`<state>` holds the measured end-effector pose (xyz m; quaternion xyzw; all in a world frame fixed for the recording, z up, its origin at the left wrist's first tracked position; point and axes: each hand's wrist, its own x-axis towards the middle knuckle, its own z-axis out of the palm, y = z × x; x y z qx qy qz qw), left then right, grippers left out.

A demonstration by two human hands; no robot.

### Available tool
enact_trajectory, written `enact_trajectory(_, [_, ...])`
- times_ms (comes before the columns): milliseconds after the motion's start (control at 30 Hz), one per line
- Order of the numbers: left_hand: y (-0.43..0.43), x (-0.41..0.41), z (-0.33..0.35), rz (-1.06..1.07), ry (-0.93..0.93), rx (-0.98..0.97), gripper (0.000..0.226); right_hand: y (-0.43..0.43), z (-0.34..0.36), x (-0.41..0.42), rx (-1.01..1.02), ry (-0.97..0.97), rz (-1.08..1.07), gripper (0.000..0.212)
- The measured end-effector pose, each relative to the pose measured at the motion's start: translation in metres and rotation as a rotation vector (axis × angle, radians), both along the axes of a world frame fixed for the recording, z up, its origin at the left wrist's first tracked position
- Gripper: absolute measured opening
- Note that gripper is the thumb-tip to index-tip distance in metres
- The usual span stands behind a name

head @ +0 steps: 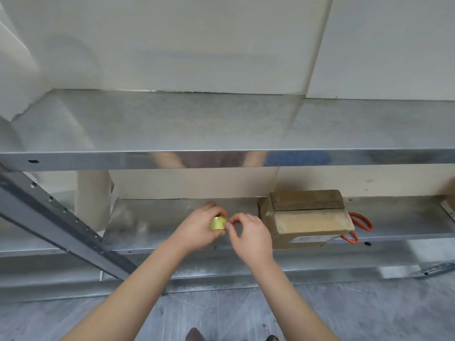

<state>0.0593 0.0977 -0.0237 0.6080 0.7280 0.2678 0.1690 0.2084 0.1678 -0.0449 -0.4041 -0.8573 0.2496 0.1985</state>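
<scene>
Yellow-green tape roll [218, 223]: is sitting between the two hands, over the front part of the lower steel shelf [152, 217] and left of the cardboard box [307, 217]; whether it is touching the shelf cannot be told.
Left hand [197, 230]: is gripping the roll, with the fingers curling over its far side and the thumb closing in below; the forearm is reaching in from the lower left.
Right hand [251, 236]: is pinching at the roll's right edge with thumb and forefinger while the other fingers are curling loosely; the wrist is angling inward.
Hands together: are meeting at the roll, both clamping on it.
Cardboard box: is resting on the lower shelf, just right of the right hand.
Orange-handled scissors [362, 225]: are lying against the box's right side, handles showing.
</scene>
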Motion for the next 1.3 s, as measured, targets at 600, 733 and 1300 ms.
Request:
enact_trajectory(600, [0.021, -0.028, -0.034, 0.044, 0.323, -0.056, 0.045, 0.005, -0.021, -0.017, -0.060, 0.165, -0.031, 0.006])
enact_trajectory(733, [0.002, -0.037, -0.045, -0.029, -0.154, -0.103, 0.039, 0.020, -0.026, -0.016, -0.316, 0.142, -0.116, 0.009])
enact_trajectory(1300, [0.014, -0.057, -0.071, -0.146, 0.278, -0.126, 0.049, 0.016, -0.036, -0.023, -0.384, 0.068, -0.147, 0.013])
